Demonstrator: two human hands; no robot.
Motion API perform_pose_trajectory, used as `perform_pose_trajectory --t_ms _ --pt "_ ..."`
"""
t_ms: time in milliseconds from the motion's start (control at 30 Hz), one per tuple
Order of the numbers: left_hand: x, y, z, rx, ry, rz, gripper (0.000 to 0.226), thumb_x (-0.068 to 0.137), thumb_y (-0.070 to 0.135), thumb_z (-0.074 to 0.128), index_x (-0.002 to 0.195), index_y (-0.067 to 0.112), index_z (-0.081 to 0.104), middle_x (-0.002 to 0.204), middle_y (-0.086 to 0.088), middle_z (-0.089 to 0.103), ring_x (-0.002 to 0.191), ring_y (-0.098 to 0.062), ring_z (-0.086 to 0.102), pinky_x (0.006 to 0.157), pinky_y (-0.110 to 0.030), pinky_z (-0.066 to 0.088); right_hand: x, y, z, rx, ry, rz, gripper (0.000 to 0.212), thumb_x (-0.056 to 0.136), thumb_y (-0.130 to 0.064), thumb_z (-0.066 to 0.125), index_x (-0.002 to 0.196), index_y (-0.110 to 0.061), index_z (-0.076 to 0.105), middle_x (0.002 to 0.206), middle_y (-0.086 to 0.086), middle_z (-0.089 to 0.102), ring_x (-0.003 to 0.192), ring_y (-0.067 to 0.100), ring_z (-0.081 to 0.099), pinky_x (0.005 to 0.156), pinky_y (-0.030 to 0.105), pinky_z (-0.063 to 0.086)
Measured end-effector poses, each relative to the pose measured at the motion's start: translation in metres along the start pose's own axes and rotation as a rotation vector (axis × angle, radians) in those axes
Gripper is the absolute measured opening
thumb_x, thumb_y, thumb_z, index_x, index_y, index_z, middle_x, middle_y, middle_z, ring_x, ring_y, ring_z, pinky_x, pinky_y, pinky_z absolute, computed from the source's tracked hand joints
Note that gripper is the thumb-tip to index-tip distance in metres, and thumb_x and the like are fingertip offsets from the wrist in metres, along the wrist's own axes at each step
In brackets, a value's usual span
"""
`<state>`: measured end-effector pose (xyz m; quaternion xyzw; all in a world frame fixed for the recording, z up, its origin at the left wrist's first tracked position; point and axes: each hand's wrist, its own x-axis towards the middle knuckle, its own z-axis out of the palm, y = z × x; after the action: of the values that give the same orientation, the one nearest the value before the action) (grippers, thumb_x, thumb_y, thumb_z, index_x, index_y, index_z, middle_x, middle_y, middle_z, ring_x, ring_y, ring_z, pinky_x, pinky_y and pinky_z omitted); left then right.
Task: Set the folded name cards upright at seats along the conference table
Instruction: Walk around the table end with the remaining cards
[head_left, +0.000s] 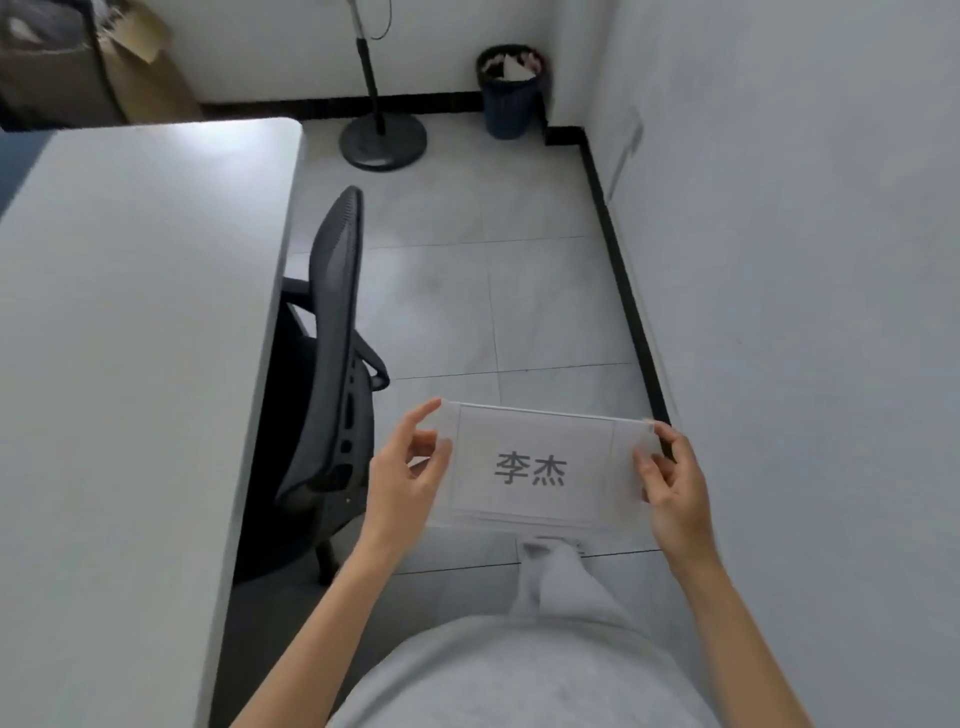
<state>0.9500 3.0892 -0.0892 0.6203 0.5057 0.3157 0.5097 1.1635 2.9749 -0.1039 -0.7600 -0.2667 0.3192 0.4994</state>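
Left hand: the left hand (410, 470) grips the left end of the card (540, 465), thumb on the near face, index finger raised along the top corner, the other fingers curled behind the edge.
Right hand: the right hand (675, 486) holds the right end of the same card, thumb lying on the front, fingers wrapped round the back; it is closed on the edge, not spread.
Card: a clear holder with a white sheet inside, printed with two dark characters, 李杰. It is held level between both hands, in the air over the floor (519, 312), face tilted up toward the camera. It is off the table (130, 338), to the right of its edge.
Arms: both forearms are bare and reach forward from the bottom of the view.
Person: light grey clothing fills the lower middle; one leg shows below the card.
Chair: a black mesh chair (332, 364) is pushed in at the table's right edge, just left of the left hand.
Table: white top, rounded far corner, along the left side.
Floor: pale grey tiles with a black skirting at the wall (805, 260) on the right.
Far end: a black stand (382, 135) with a round base and, right of it, a dark bin (511, 93) holding crumpled paper.
Top left: a brown box (130, 67), blurred.
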Motion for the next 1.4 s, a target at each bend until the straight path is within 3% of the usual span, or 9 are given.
perform_pose_trajectory --t_ms 167,300,467,767,867,1033,1100,1200,1400 --pt "0.077 0.026 0.069 0.01 0.024 -0.013 0.036 0.086 0.008 0.056 0.12 0.018 0.053 0.074 0.002 0.059 0.068 -0.001 0.056 0.07 -0.008 0.045 0.093 -0.015 -0.037 -0.082 0.015 -0.008 0.02 0.092 -0.018 0.046 0.11 -0.027 0.047 0.072 0.022 0.052 0.066 0.024 0.044 0.058 0.029 0.038" --pt "0.124 0.039 0.089 -0.046 0.133 -0.068 0.037 0.086 0.008 0.055 0.121 0.019 0.052 0.075 -0.001 0.061 0.067 -0.001 0.057 0.068 -0.012 0.048 0.167 -0.048 -0.037 -0.122 -0.048 -0.068 0.023 0.091 -0.017 0.047 0.112 -0.026 0.048 0.091 0.034 0.058 0.075 0.045 0.052 0.069 0.049 0.049" --pt "0.197 0.045 0.092 -0.122 0.265 -0.139 0.038 0.086 0.008 0.053 0.12 0.024 0.05 0.083 -0.006 0.063 0.077 -0.009 0.059 0.065 -0.011 0.049 0.267 -0.079 -0.006 -0.156 -0.177 -0.186 0.024 0.091 -0.016 0.049 0.114 -0.022 0.05 0.058 0.004 0.04 0.05 0.007 0.036 0.048 0.016 0.03" --pt "0.404 0.043 0.076 -0.137 0.305 -0.187 0.038 0.087 0.008 0.052 0.12 0.028 0.049 0.086 -0.012 0.065 0.084 -0.026 0.06 0.071 -0.025 0.051 0.459 -0.134 0.086 -0.229 -0.31 -0.186 0.023 0.091 -0.015 0.048 0.114 -0.019 0.048 0.055 0.002 0.04 0.041 0.006 0.034 0.041 0.014 0.027" --pt "0.47 0.059 0.064 -0.104 0.29 -0.187 0.038 0.088 0.01 0.052 0.119 0.031 0.049 0.091 -0.02 0.065 0.088 -0.034 0.061 0.08 -0.04 0.051 0.514 -0.161 0.11 -0.234 -0.326 -0.181 0.022 0.091 -0.015 0.048 0.111 -0.023 0.046 0.057 0.003 0.04 0.04 0.004 0.034 0.042 0.014 0.028" --pt "0.57 0.075 0.039 -0.059 0.344 -0.169 0.039 0.087 0.01 0.052 0.113 0.039 0.047 0.091 -0.022 0.064 0.085 -0.031 0.06 0.079 -0.034 0.051 0.606 -0.206 0.165 -0.216 -0.377 -0.204 0.021 0.091 -0.017 0.048 0.111 -0.024 0.046 0.057 0.001 0.04 0.043 0.005 0.031 0.042 0.014 0.028" --pt "0.607 0.073 0.029 -0.058 0.397 -0.18 0.04 0.087 0.01 0.053 0.11 0.043 0.047 0.09 -0.022 0.064 0.081 -0.025 0.059 0.075 -0.024 0.05 0.647 -0.221 0.195 -0.224 -0.416 -0.225 0.021 0.091 -0.018 0.048 0.111 -0.024 0.046 0.06 0.005 0.044 0.05 0.009 0.035 0.044 0.015 0.03" --pt "0.659 0.065 0.013 -0.097 0.524 -0.222 0.039 0.087 0.01 0.053 0.112 0.04 0.048 0.09 -0.019 0.064 0.083 -0.026 0.06 0.078 -0.03 0.05 0.711 -0.245 0.251 -0.265 -0.499 -0.277 0.021 0.091 -0.017 0.049 0.11 -0.024 0.047 0.066 0.01 0.047 0.06 0.02 0.04 0.048 0.018 0.032" --pt "0.744 0.056 -0.032 -0.22 0.938 -0.312 0.038 0.087 0.007 0.052 0.112 0.036 0.049 0.081 -0.003 0.059 0.079 -0.016 0.056 0.074 -0.02 0.044 0.811 -0.322 0.395 -0.36 -0.806 -0.476 0.021 0.089 -0.013 0.051 0.108 -0.02 0.051 0.061 0.018 0.044 0.053 0.021 0.038 0.048 0.025 0.031"
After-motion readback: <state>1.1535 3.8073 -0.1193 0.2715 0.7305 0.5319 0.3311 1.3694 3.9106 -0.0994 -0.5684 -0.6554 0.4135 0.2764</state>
